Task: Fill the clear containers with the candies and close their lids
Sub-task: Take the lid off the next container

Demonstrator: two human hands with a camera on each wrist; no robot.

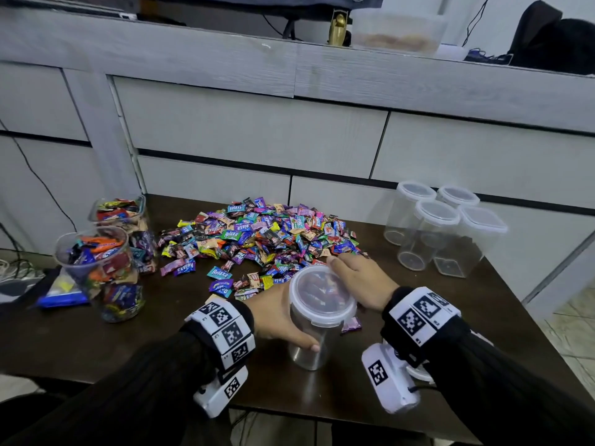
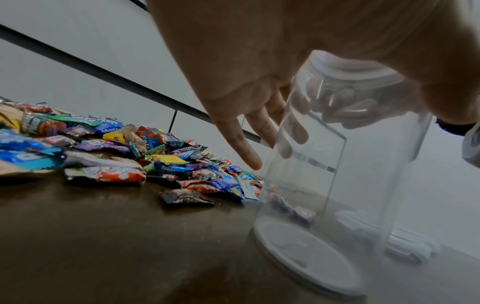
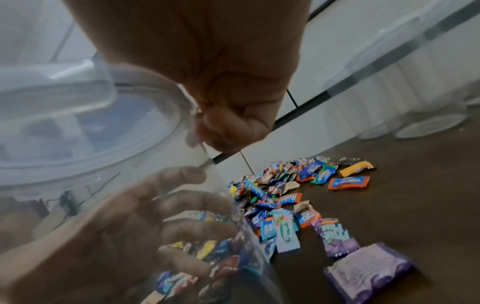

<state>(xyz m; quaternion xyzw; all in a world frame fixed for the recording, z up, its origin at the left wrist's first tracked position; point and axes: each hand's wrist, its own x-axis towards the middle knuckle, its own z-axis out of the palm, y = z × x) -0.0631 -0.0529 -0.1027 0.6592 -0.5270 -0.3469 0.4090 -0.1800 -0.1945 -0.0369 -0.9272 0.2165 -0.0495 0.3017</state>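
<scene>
A clear round container [image 1: 310,346] [image 2: 337,185] stands tilted on the dark table near the front edge and looks empty. My left hand [image 1: 277,317] [image 2: 249,115] grips its body from the left, thumb on the near side. A translucent lid [image 1: 322,297] [image 3: 78,123] sits on top. My right hand [image 1: 357,278] [image 3: 221,102] holds the lid's far right rim with curled fingers. A wide pile of wrapped candies [image 1: 257,236] [image 2: 103,148] [image 3: 280,205] lies just behind the container.
Two lidless containers packed with candies [image 1: 96,272] [image 1: 125,226] stand at the table's left. Several empty lidded containers [image 1: 444,230] cluster at the back right. A purple candy [image 1: 351,325] lies by the held container. White drawers [image 1: 257,140] back the table [image 1: 161,342].
</scene>
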